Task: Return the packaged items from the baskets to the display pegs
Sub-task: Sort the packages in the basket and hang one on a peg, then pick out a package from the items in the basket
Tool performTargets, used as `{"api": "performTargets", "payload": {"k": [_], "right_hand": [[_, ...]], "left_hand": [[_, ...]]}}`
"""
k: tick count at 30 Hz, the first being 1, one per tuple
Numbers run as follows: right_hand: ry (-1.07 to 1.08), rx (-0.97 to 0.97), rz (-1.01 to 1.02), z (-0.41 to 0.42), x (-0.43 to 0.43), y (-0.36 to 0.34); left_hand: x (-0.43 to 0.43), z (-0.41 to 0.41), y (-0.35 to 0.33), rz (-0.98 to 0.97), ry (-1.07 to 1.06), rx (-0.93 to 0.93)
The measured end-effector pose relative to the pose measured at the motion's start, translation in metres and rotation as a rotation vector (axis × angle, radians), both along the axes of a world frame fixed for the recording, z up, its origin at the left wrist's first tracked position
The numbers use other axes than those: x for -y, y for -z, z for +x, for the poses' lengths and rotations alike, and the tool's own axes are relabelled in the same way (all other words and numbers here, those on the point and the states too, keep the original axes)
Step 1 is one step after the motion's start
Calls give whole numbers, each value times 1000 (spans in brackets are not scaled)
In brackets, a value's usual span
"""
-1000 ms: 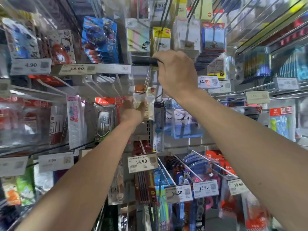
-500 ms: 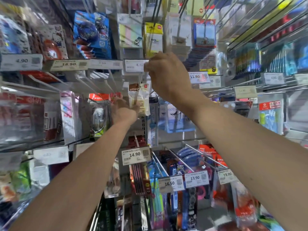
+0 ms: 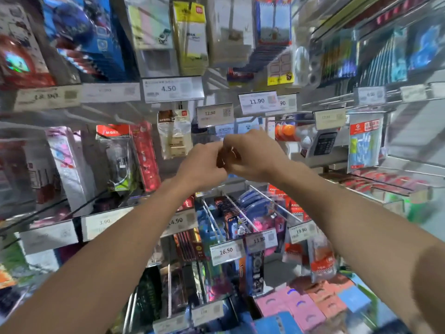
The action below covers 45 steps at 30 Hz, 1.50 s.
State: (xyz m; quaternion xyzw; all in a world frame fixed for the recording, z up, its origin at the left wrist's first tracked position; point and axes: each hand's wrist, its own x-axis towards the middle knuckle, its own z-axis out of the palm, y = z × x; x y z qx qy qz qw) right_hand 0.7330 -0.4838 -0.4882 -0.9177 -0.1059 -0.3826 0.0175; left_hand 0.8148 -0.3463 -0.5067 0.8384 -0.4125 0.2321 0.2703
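Withdrawn from the seemingly light, floppy clear plastic packet [image 3: 174,138], best pinched by its header, left hand [image 3: 202,165] and right hand [image 3: 252,155] are curled together, grip contents unclear.

You're in a shop, facing a stationery display. Metal pegs [image 3: 237,208] jut from the wall in rows, each hung with sealed packs [image 3: 174,138] and fronted by printed price tags [image 3: 172,89] reading 4.50, 11.90, 16.50 and 19.90. Sticky notes [image 3: 150,22] hang up top, a calculator [image 3: 325,143] shows to your right, and flat coloured packets [image 3: 301,307] lie low down. On several pegs the same item repeats front to back.
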Motion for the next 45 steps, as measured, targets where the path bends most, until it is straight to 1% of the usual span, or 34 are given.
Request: {"api": "performTargets", "payload": {"k": [3,9,12,15,19,21,25,30,33,36,37,40,45], "right_hand": [[48,-127,54,-8,31,-5],[230,-537,140,-45,89,-8],[320,-706,221,-85,114,-24],[403,-778,345,-131,140,-43],[508,-843,498,-200,178,-71],[612,-881,584,-240,199,-82],[828,-840,805,-324,243,-89],[1034,-699,1157,-421,283,-76],[1041,-617,1383,-461,297,-60],[1020,-594,1543,-483,302,-40],[1015,-562,1628,-488,304,-30],[1015,-470,1852,-495,306,-4],[1057,-385,2074,-484,321,54]], "left_hand": [[25,-3,-13,94,27,-75],[69,-28,-28,257,100,-250],[100,-61,-47,395,164,-318],[133,-98,-70,529,256,-359],[186,-151,-104,627,372,-409],[216,-182,-117,669,441,-431],[272,-250,-132,709,592,-480],[328,-326,-130,764,658,-564],[355,-359,-110,834,668,-616],[374,-382,-91,943,680,-641],[380,-389,-86,972,686,-650],[398,-403,-71,1019,671,-699],[437,-414,-26,1080,650,-769]]}}
